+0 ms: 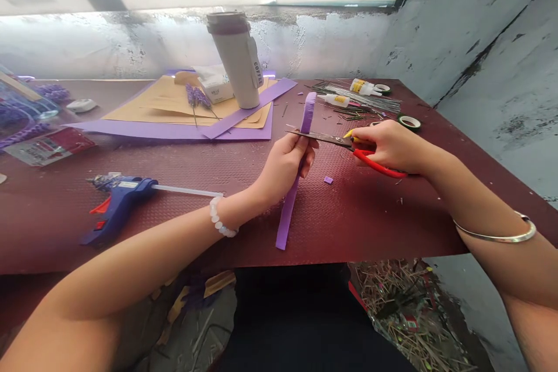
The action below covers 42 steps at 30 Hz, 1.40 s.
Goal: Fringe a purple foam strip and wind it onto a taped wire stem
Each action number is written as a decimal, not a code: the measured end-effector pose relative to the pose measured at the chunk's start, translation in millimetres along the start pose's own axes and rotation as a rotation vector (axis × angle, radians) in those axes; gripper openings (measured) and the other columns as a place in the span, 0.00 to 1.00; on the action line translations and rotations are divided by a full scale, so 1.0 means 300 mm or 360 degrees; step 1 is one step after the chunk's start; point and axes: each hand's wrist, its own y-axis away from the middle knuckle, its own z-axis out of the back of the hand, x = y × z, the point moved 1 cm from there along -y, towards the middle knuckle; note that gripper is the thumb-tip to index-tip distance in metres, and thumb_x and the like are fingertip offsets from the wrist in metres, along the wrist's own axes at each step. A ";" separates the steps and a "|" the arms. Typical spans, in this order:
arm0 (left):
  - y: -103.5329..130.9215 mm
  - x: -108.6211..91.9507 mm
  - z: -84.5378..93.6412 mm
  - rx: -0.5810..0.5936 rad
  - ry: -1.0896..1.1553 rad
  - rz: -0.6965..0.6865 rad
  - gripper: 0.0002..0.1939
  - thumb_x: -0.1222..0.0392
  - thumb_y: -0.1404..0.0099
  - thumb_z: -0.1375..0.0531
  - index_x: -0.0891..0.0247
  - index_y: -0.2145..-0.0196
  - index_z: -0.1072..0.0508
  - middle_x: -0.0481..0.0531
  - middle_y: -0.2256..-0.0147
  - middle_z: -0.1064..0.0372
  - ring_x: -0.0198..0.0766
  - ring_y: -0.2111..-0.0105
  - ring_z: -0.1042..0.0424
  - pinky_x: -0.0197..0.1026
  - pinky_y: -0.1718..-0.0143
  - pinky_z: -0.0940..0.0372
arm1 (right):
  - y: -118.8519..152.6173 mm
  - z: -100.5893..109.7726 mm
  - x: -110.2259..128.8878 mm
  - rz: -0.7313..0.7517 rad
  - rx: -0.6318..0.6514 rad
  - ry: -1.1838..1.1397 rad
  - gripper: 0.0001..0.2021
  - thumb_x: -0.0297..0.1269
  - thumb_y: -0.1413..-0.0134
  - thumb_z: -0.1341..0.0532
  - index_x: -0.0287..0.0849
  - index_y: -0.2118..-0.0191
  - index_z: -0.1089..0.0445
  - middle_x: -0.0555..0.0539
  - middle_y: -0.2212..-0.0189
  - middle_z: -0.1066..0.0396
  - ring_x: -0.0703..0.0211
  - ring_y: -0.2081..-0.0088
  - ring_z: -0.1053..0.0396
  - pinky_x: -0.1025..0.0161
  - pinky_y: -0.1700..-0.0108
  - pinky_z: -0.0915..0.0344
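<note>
Both your hands are busy above the table. Your left hand pinches a purple strip between thumb and fingers; its top stands above your grip, and its tail slants down toward the near edge. Your right hand is wrapped around the handles of the scissors, whose blades cross the strip just above your left thumb; you cannot tell whether they meet. A scrap lies near your left hand. Left of you rests the glue gun; beyond stands a cup, with wires at right.
</note>
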 end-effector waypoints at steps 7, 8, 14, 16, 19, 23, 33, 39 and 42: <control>0.000 0.001 0.000 0.0010 0.0024 0.0009 0.16 0.67 0.27 0.52 0.64 0.72 0.34 0.42 0.82 0.40 0.24 0.86 0.43 0.31 0.83 0.46 | 0.002 -0.003 -0.003 0.0017 0.0060 -0.0029 0.12 0.41 0.51 0.45 0.45 0.78 0.48 0.54 0.83 0.46 0.64 0.77 0.49 0.62 0.70 0.50; -0.001 0.002 0.000 0.0012 0.0028 0.0012 0.16 0.67 0.27 0.52 0.64 0.72 0.34 0.42 0.82 0.40 0.24 0.86 0.43 0.30 0.83 0.46 | 0.002 -0.003 -0.003 0.0020 0.0067 -0.0040 0.12 0.41 0.50 0.46 0.45 0.78 0.48 0.54 0.83 0.46 0.64 0.77 0.49 0.62 0.70 0.50; -0.001 0.002 0.000 0.0050 0.0068 0.0007 0.15 0.67 0.26 0.52 0.65 0.72 0.34 0.42 0.82 0.40 0.24 0.86 0.42 0.30 0.83 0.46 | 0.002 -0.006 -0.006 0.0019 0.0108 -0.0152 0.11 0.40 0.52 0.45 0.45 0.78 0.47 0.54 0.83 0.47 0.64 0.76 0.49 0.62 0.71 0.50; 0.001 0.002 0.001 0.0084 0.0099 0.0006 0.15 0.66 0.26 0.52 0.65 0.71 0.34 0.42 0.82 0.40 0.24 0.86 0.42 0.30 0.83 0.46 | 0.004 -0.008 -0.008 0.0010 0.0170 -0.0255 0.11 0.41 0.52 0.46 0.45 0.79 0.48 0.54 0.82 0.49 0.65 0.77 0.50 0.62 0.72 0.51; 0.005 0.003 0.004 0.0132 0.0142 0.0014 0.15 0.65 0.26 0.52 0.65 0.71 0.34 0.42 0.82 0.40 0.24 0.86 0.42 0.30 0.83 0.46 | 0.009 -0.011 -0.011 -0.0017 0.0295 -0.0422 0.13 0.43 0.52 0.47 0.45 0.79 0.50 0.54 0.81 0.51 0.66 0.77 0.53 0.63 0.74 0.52; 0.007 0.007 0.008 0.0157 0.0155 0.0002 0.14 0.64 0.27 0.51 0.65 0.70 0.33 0.42 0.82 0.39 0.25 0.85 0.42 0.30 0.82 0.45 | 0.014 -0.009 -0.015 -0.0043 0.0352 -0.0504 0.14 0.45 0.51 0.47 0.45 0.79 0.51 0.55 0.80 0.52 0.67 0.77 0.55 0.63 0.75 0.55; 0.004 0.006 0.006 0.0164 0.0188 -0.0007 0.14 0.66 0.27 0.52 0.66 0.71 0.33 0.43 0.82 0.39 0.25 0.85 0.41 0.30 0.82 0.45 | 0.015 -0.013 -0.024 -0.0044 0.0358 -0.0496 0.15 0.46 0.50 0.47 0.45 0.79 0.51 0.55 0.80 0.54 0.67 0.78 0.56 0.63 0.75 0.55; 0.003 0.006 0.007 0.0164 0.0202 -0.0002 0.14 0.66 0.27 0.52 0.65 0.70 0.32 0.43 0.82 0.39 0.25 0.85 0.41 0.30 0.83 0.46 | 0.009 -0.016 -0.031 -0.0071 0.0298 -0.0455 0.23 0.58 0.47 0.45 0.44 0.78 0.49 0.54 0.79 0.51 0.66 0.76 0.53 0.63 0.73 0.54; 0.000 0.009 0.010 0.0111 0.0164 -0.0015 0.14 0.66 0.27 0.51 0.65 0.70 0.33 0.42 0.81 0.38 0.24 0.85 0.42 0.30 0.82 0.46 | 0.006 -0.012 -0.030 -0.0083 0.0263 -0.0404 0.26 0.64 0.50 0.43 0.44 0.76 0.45 0.54 0.78 0.47 0.64 0.75 0.48 0.63 0.71 0.51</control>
